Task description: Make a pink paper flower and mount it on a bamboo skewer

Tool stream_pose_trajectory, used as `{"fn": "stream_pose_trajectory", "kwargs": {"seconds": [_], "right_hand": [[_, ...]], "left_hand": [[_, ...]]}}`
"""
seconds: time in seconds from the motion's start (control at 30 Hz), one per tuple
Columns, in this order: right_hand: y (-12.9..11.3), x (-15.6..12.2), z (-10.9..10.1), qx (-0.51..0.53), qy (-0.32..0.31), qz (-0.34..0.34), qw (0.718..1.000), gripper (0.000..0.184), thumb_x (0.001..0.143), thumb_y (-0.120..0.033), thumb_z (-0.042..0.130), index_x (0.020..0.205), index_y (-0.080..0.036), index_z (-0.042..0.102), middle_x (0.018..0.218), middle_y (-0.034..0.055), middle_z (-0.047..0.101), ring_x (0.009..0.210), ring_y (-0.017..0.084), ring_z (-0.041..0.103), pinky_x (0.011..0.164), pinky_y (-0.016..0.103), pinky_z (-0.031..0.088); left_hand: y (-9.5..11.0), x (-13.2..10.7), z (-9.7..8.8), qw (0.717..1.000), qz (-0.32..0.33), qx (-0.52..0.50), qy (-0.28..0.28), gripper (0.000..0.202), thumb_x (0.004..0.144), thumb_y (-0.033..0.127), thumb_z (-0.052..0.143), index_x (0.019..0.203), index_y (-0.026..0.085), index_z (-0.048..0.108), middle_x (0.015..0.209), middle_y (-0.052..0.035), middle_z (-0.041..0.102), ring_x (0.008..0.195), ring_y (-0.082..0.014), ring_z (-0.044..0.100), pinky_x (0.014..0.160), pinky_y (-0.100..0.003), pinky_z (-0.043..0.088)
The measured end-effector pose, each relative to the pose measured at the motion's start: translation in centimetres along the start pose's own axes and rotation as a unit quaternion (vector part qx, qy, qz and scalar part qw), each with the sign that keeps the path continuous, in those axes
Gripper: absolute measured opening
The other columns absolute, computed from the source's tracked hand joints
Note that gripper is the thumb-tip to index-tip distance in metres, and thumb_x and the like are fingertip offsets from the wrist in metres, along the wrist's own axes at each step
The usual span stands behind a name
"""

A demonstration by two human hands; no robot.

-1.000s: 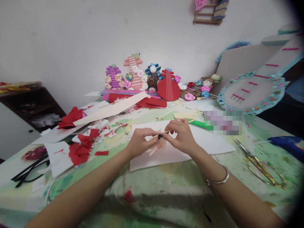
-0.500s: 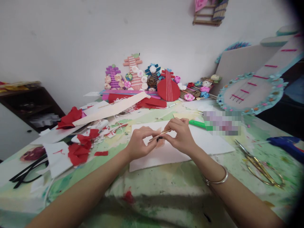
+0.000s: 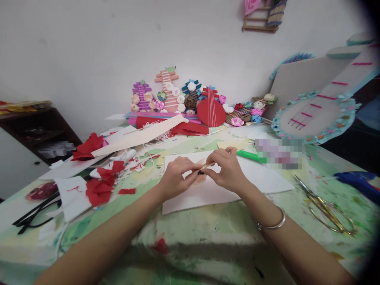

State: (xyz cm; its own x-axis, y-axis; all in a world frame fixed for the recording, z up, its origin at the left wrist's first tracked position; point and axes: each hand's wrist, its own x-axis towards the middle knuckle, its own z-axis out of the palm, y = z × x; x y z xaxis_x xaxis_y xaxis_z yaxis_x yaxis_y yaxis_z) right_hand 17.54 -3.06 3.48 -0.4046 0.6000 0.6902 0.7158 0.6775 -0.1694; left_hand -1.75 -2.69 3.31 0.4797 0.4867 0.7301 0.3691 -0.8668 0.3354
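My left hand [image 3: 178, 178] and my right hand [image 3: 228, 171] meet above a white sheet [image 3: 261, 180]. Between their fingertips is a thin wooden stick [image 3: 208, 165], slanting up to the right; both hands pinch it. A pale peach piece [image 3: 200, 179], perhaps thin paper, shows just beneath the fingers. Whether it is joined to the stick I cannot tell. Beyond my right hand lies a bright green tool handle [image 3: 251, 155], its far end blurred out.
Gold-handled scissors [image 3: 325, 209] and a blue glue gun [image 3: 360, 183] lie on the right. Red scraps [image 3: 101, 190], white offcuts [image 3: 69, 198] and black-framed glasses [image 3: 37, 215] spread over the left. Small decorated paper instruments [image 3: 210, 109] line the wall; a large one [image 3: 314, 114] leans at right.
My left fingertips have moved slightly to the right along the stick, nearer my right fingers, and now cover its left end. My right hand is nearly still.
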Motion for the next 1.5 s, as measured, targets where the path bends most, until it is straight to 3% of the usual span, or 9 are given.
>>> {"fn": "stream_pose_trajectory", "kwargs": {"seconds": [0.17, 0.43, 0.7, 1.07, 1.33, 1.5], "right_hand": [[0.1, 0.0, -0.3, 0.018, -0.044, -0.002, 0.999, 0.016, 0.084, -0.033, 0.053, 0.078, -0.019, 0.056, 0.070, -0.0003, 0.061, 0.071, 0.015, 0.052, 0.076, 0.034, 0.022], [0.1, 0.1, 0.1, 0.037, 0.000, 0.008, 0.999, 0.014, 0.085, -0.031, 0.055, 0.076, -0.019, 0.056, 0.071, -0.0006, 0.062, 0.072, 0.015, 0.053, 0.076, 0.035, 0.022], [0.0, -0.1, 0.1, 0.030, 0.036, -0.003, 0.999, 0.011, 0.083, -0.026, 0.056, 0.075, -0.019, 0.053, 0.075, 0.0006, 0.062, 0.074, 0.016, 0.051, 0.076, 0.036, 0.023], [-0.1, -0.2, 0.1, 0.021, 0.047, -0.025, 0.998, 0.010, 0.082, -0.023, 0.056, 0.074, -0.019, 0.051, 0.070, -0.0005, 0.059, 0.071, 0.015, 0.050, 0.075, 0.035, 0.022], [-0.2, -0.1, 0.0, 0.020, 0.047, -0.030, 0.998, 0.009, 0.080, -0.021, 0.057, 0.074, -0.018, 0.052, 0.067, -0.0013, 0.057, 0.067, 0.014, 0.049, 0.073, 0.035, 0.022], [-0.4, -0.2, 0.0, 0.011, 0.038, -0.036, 0.999, 0.010, 0.082, -0.024, 0.054, 0.074, -0.018, 0.053, 0.068, -0.0008, 0.057, 0.069, 0.014, 0.049, 0.076, 0.036, 0.023]], "left_hand": [[-0.5, -0.1, 0.3, 0.998, 0.029, 0.053, 0.001, 0.018, 0.083, 0.017, 0.051, 0.089, 0.018, 0.068, 0.070, -0.0041, 0.069, 0.066, -0.0144, 0.059, 0.068, -0.029, 0.042], [-0.3, 0.0, 0.4, 0.998, 0.012, 0.046, 0.044, 0.007, 0.078, 0.019, 0.062, 0.083, 0.019, 0.066, 0.070, -0.0021, 0.069, 0.067, -0.0144, 0.056, 0.071, -0.030, 0.042], [0.5, 0.1, 0.2, 0.997, -0.023, 0.047, 0.051, 0.010, 0.073, 0.015, 0.064, 0.082, 0.018, 0.062, 0.073, -0.0023, 0.067, 0.074, -0.0161, 0.055, 0.072, -0.029, 0.044], [0.0, -0.2, 0.5, 0.984, 0.063, 0.153, 0.063, 0.008, 0.075, 0.013, 0.058, 0.078, 0.019, 0.062, 0.072, -0.0013, 0.068, 0.077, -0.0180, 0.053, 0.074, -0.033, 0.041], [0.1, -0.1, 0.6, 0.986, 0.052, 0.151, 0.056, 0.006, 0.076, 0.014, 0.055, 0.078, 0.018, 0.059, 0.072, -0.0021, 0.066, 0.077, -0.0180, 0.053, 0.074, -0.034, 0.041], [0.4, 0.0, 0.4, 0.989, 0.032, 0.145, 0.004, 0.006, 0.077, 0.015, 0.051, 0.079, 0.017, 0.057, 0.069, -0.0033, 0.060, 0.075, -0.0183, 0.050, 0.072, -0.034, 0.040]]}}
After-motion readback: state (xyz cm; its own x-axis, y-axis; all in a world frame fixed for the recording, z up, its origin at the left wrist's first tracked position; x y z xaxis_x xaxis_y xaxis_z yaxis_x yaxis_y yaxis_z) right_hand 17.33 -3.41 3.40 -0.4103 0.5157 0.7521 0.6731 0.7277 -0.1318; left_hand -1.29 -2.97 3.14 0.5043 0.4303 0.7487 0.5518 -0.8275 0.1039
